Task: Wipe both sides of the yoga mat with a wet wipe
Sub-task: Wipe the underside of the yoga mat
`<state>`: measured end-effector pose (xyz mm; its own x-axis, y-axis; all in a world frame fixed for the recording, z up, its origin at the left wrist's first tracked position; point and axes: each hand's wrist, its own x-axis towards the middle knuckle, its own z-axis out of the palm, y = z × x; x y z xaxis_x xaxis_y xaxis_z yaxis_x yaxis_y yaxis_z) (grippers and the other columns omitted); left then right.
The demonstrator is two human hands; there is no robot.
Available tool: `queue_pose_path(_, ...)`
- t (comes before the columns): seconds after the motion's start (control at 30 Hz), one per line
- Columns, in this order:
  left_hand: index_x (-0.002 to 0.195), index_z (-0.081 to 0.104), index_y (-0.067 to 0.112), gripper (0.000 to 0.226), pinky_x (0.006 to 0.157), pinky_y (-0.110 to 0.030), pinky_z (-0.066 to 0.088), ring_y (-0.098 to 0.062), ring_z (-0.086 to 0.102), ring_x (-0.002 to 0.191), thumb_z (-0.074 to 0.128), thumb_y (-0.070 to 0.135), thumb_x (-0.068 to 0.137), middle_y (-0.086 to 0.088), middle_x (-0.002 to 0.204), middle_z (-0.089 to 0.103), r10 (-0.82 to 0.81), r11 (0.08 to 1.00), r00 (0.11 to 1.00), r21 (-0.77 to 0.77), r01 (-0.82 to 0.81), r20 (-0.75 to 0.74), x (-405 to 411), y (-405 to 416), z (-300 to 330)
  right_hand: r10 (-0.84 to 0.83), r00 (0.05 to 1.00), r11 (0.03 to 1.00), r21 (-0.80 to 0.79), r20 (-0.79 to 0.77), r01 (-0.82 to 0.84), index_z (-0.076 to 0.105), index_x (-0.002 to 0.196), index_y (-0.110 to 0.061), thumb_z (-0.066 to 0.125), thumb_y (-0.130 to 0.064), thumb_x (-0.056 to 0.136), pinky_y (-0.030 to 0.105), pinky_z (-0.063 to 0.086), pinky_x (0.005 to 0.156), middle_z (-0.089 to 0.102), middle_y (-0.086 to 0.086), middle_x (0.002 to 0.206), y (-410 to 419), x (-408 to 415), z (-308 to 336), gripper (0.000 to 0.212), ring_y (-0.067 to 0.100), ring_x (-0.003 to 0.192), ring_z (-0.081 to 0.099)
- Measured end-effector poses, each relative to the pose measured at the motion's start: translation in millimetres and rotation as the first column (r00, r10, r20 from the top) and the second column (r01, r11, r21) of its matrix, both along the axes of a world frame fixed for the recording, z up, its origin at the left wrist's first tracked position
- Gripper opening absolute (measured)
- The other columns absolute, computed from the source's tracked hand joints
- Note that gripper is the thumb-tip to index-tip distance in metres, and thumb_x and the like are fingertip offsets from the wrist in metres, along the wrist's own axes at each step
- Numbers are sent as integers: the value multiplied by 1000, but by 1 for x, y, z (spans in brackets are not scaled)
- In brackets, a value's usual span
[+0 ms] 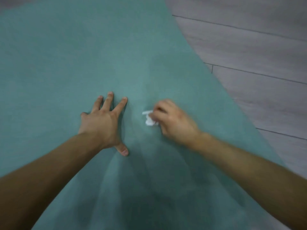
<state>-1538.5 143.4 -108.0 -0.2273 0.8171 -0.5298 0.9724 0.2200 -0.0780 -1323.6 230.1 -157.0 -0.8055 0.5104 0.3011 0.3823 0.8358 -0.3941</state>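
A teal yoga mat (pixel 69 60) lies flat and fills most of the view. My left hand (pixel 103 122) rests on it palm down near the middle, fingers straight and spread. Just to its right, my right hand (pixel 172 120) grips a crumpled white wet wipe (pixel 149 119) and holds it against the mat. The right hand is blurred. Part of the wipe is hidden under the curled fingers.
Grey wood-look plank floor (pixel 257 52) shows along the mat's right edge, from the top right down to the lower right. A strip of the same floor shows at the top left corner.
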Motion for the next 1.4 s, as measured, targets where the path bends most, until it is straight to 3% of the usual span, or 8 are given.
queue_pose_path(0.2, 158, -25, 49, 178, 118, -62, 37, -29, -9, 163, 90, 83, 26, 4, 174, -24, 10, 1000, 1000, -23, -10, 4, 0, 0, 5, -582, 810, 806, -81, 65, 586, 77, 99, -8, 59, -21, 96, 38, 46, 81, 63, 17, 101, 136, -35, -2, 23, 38, 95, 64)
queue_pose_path(0.47, 161, -19, 49, 180, 110, -57, 46, -28, -2, 163, 89, 85, 21, 6, 175, -17, -16, 999, 1000, 31, 17, -24, 0, -2, 2, 256, 958, 966, 8, 128, -259, 74, 102, -9, 63, -7, 97, 41, 48, 75, 59, 11, 94, -12, -11, 11, 12, 31, 88, 57)
queue_pose_path(0.7, 160, -22, 48, 179, 112, -53, 45, -25, -7, 164, 88, 86, 24, 9, 175, -19, 6, 1000, 1000, 8, -6, -5, -2, -5, 8, -446, 871, 890, 5, 205, 455, 77, 104, -7, 61, -12, 95, 40, 47, 81, 59, 21, 103, 127, -65, 14, 19, 43, 97, 62)
queue_pose_path(0.93, 165, -12, 36, 171, 114, -49, 45, -19, -3, 164, 89, 84, 36, 12, 175, -15, 20, 998, 1000, 64, -19, -17, -2, -7, 7, 347, 921, 938, -52, 176, -343, 71, 114, -3, 63, -5, 90, 40, 47, 79, 58, 14, 101, -40, -30, 10, 25, 31, 93, 54)
queue_pose_path(1.17, 165, -5, 31, 169, 125, -53, 32, -29, 2, 164, 91, 82, 36, -7, 175, -15, 119, 985, 990, 116, -126, 72, 1, -27, 14, -514, 837, 854, 21, 188, 520, 78, 106, -6, 54, -13, 99, 41, 44, 83, 60, 19, 102, 101, -57, 13, 25, 42, 96, 61)
queue_pose_path(1.27, 166, -6, 33, 163, 127, -53, 27, -31, 2, 163, 86, 87, 43, -7, 175, -16, 171, 972, 981, 149, -183, 86, -3, -58, 13, -10, 997, 996, -86, 71, 16, 76, 103, -9, 60, -13, 96, 36, 46, 76, 59, 12, 91, 0, -62, 7, 18, 33, 84, 60)
queue_pose_path(1.33, 165, -8, 39, 165, 125, -55, 29, -31, 5, 163, 83, 91, 37, -4, 174, -16, 214, 965, 973, 136, -224, 83, -19, -85, 12, 442, 883, 896, -28, 159, -444, 73, 105, -10, 52, -23, 104, 39, 48, 75, 59, 11, 94, -37, -61, 10, 25, 31, 87, 58)
queue_pose_path(1.4, 163, -12, 46, 168, 124, -59, 31, -31, 2, 163, 78, 96, 30, -1, 174, -17, 229, 969, 971, 83, -234, 65, -41, -107, 11, 466, 858, 869, 73, 215, -490, 73, 102, -9, 41, -38, 109, 43, 51, 71, 60, 11, 97, -7, -73, 15, 43, 32, 89, 59)
